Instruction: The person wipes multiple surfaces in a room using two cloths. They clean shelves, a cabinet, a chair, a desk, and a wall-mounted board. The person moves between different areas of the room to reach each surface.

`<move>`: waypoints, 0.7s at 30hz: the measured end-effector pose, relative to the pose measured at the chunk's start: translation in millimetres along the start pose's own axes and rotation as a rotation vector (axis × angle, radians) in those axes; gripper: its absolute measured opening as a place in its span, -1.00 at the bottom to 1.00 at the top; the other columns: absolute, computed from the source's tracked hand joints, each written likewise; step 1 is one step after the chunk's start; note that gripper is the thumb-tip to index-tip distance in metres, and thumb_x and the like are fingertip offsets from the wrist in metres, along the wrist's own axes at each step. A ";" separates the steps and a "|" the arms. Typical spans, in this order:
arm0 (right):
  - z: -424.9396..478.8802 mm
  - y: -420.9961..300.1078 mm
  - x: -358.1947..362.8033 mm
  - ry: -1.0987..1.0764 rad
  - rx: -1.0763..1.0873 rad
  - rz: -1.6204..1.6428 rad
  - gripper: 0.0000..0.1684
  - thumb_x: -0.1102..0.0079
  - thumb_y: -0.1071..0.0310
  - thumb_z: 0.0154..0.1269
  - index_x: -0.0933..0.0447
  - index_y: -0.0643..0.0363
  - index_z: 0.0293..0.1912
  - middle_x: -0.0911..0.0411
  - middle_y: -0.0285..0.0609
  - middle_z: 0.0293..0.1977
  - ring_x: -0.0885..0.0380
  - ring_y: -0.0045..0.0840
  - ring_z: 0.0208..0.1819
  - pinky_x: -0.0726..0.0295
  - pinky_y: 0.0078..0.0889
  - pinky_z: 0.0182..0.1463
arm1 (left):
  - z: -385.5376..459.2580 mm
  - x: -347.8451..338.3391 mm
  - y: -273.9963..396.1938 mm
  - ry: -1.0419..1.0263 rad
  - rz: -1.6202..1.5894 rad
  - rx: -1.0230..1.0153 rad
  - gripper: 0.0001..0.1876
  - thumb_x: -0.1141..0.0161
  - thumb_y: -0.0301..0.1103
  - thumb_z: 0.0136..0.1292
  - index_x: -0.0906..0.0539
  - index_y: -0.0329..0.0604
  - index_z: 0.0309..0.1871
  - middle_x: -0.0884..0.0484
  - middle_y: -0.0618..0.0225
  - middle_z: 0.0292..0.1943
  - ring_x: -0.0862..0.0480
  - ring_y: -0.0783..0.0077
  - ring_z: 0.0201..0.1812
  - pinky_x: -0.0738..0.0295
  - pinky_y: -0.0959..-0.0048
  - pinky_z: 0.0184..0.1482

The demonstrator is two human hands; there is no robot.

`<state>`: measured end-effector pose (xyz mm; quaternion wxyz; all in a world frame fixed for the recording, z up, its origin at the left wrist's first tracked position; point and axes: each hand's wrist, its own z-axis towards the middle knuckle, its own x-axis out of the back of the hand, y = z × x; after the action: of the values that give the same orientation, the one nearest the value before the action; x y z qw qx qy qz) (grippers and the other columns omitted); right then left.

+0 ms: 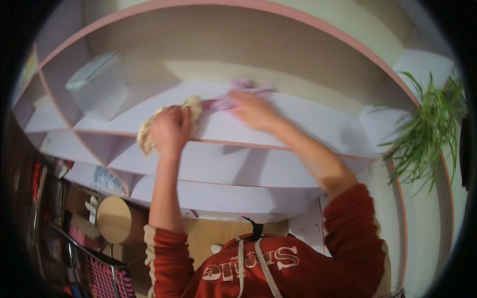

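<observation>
My left hand [169, 128] grips a bunched cream cloth [146, 139] at the front edge of a white shelf board with pink edging [238, 128]. Farther right and deeper on the same board, my right hand [248, 108] presses on a crumpled pink-purple cloth [242, 85], blurred, close to the back panel. A darker pink part of it extends left towards the cream cloth. Some fingers of both hands are hidden by the hands themselves or by the cloths.
A translucent plastic container with a lid [100, 89] stands on the shelf at left. A leafy green plant [425, 126] hangs at right. More shelf boards [238, 164] lie below. Lower left are a round-topped stool [114, 219], cardboard boxes and a pink-and-black woven chair [106, 277].
</observation>
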<state>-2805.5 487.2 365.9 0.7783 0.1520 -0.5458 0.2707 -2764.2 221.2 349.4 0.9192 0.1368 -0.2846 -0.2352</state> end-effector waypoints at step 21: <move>-287.6 262.9 163.7 0.404 -0.483 -0.381 -0.45 -0.20 0.24 0.40 -0.44 0.25 0.30 -0.54 0.14 0.16 -0.52 -0.01 0.20 -0.47 -0.06 0.31 | 4.7 -5.3 -0.8 -0.055 0.048 0.151 -0.59 -0.15 -0.08 0.50 -0.64 -0.33 -0.29 -0.65 -0.06 -0.38 -0.60 -0.13 -0.36 -0.47 0.11 -0.27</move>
<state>-2697.0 894.3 400.0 0.9203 0.0063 -0.3910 0.0090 -2771.1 222.7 350.4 0.9034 0.1925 -0.3301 -0.1946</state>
